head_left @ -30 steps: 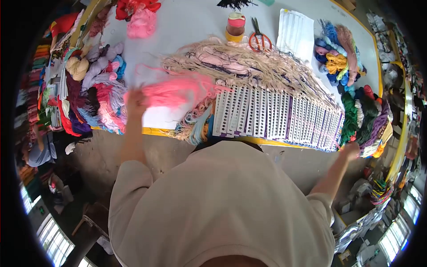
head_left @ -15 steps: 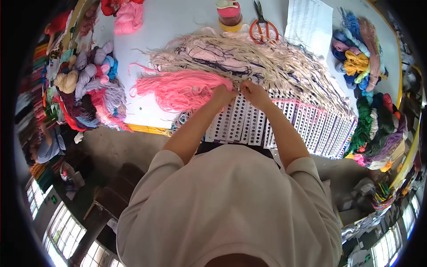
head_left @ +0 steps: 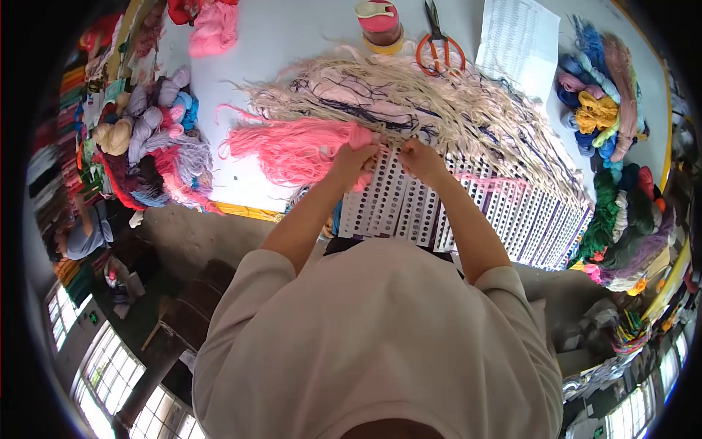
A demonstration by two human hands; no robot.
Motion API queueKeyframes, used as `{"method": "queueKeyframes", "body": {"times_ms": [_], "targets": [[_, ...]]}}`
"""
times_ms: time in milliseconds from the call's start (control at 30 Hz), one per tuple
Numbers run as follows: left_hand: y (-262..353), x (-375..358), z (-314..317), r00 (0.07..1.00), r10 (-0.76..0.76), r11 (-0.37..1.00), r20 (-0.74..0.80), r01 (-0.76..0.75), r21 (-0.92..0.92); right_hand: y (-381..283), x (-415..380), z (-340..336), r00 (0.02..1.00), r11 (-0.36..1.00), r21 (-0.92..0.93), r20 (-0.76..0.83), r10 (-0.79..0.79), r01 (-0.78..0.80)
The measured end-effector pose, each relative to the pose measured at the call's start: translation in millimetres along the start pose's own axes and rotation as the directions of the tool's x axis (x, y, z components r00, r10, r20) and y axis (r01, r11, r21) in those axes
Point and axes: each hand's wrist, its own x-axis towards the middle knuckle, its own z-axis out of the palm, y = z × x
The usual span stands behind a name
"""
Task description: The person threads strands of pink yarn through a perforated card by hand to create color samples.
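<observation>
My left hand (head_left: 354, 162) is closed on the end of a pink yarn bundle (head_left: 289, 148), whose loose strands spread out to the left on the table. A bit of the pink yarn hangs below that hand. Just to the right, my right hand (head_left: 422, 160) is pinched at the top ends of the white punched cards (head_left: 387, 201). Whatever its fingertips hold is too small to make out. Strands of cream, pale pink and dark blue thread (head_left: 380, 95) lie in a thick heap beyond both hands, running to cards at the right.
Orange-handled scissors (head_left: 440, 55), a jar with a pink lid (head_left: 379, 25) and a printed sheet (head_left: 518, 47) lie at the back. Yarn skeins are piled at left (head_left: 150, 132) and right (head_left: 596, 110). Another person (head_left: 86, 234) is at far left.
My hands have moved slightly apart, the left one a little to the left and down. A piece of pink yarn now shows below my left hand. The view has shifted slightly.
</observation>
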Motion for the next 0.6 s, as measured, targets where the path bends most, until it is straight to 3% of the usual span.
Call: {"method": "queueKeyframes", "body": {"times_ms": [33, 67, 100, 167, 200, 233, 267, 300, 367, 400, 467, 533, 600], "targets": [[-2.7, -2.3, -3.0, 0.992, -0.068, 0.955, 0.108, 0.096, -0.279, -1.0, -1.4, 0.1, 1.0, 1.0, 0.007, 0.011, 0.027, -0.027], [-3.8, -3.9, -5.4, 0.969, -0.098, 0.826, 0.228, 0.207, -0.524, -2.5, -1.6, -0.5, 0.998, 0.999, 0.011, 0.022, 0.052, -0.052], [-3.7, -6.2, -6.2, 0.969, -0.099, 0.828, 0.225, 0.206, -0.521, -3.0, -1.5, -1.2, 0.999, 0.999, 0.016, 0.023, 0.05, -0.05], [-5.9, -10.2, -1.5, 0.821, -0.003, 0.657, 0.571, 0.432, -0.618, -1.6, -4.6, -2.3, 0.998, 0.989, 0.143, 0.055, 0.032, -0.04], [-2.2, -11.3, 3.9, 0.819, -0.002, 0.656, 0.574, 0.435, -0.617, 2.4, -3.4, 0.8, 0.998, 0.989, 0.142, 0.053, 0.035, -0.042], [1.9, -12.3, 11.2, 0.861, -0.114, 0.872, 0.495, 0.325, -0.365, 7.3, -1.8, 5.8, 0.997, 0.923, 0.383, 0.049, -0.052, 0.029], [3.2, -12.9, 17.9, 0.907, -0.184, 0.974, 0.378, 0.219, -0.05, 12.1, -0.4, 8.5, 0.99, 0.796, 0.599, 0.026, -0.135, 0.093], [-4.2, -8.7, 23.3, 0.907, -0.182, 0.974, 0.38, 0.22, -0.059, 13.2, -0.9, 6.1, 0.991, 0.8, 0.593, 0.03, -0.133, 0.09], [-20.1, 4.3, 29.5, 0.963, -0.067, 0.92, 0.263, -0.042, 0.39, 10.3, -3.3, -2.1, 0.989, 0.905, 0.426, 0.126, -0.077, 0.016], [-16.2, 5.7, 26.7, 0.963, -0.063, 0.921, 0.263, -0.045, 0.386, 6.5, -5.0, -4.5, 0.989, 0.907, 0.421, 0.126, -0.077, 0.017], [0.9, -1.4, 3.6, 0.988, -0.083, 0.945, 0.129, 0.037, 0.326, 0.2, -10.6, -3.5, 0.998, 0.997, -0.027, 0.019, -0.067, 0.067], [18.8, -7.2, -39.9, 0.994, -0.111, 0.959, -0.008, 0.109, 0.263, -1.8, -11.5, 2.2, 0.997, 0.997, -0.045, -0.037, -0.063, 0.061], [39.7, -27.7, -104.4, 0.999, -0.013, 0.985, -0.046, 0.005, -0.172, 0.0, -10.1, 7.6, 0.994, 0.997, -0.057, -0.094, -0.062, 0.056]]}}
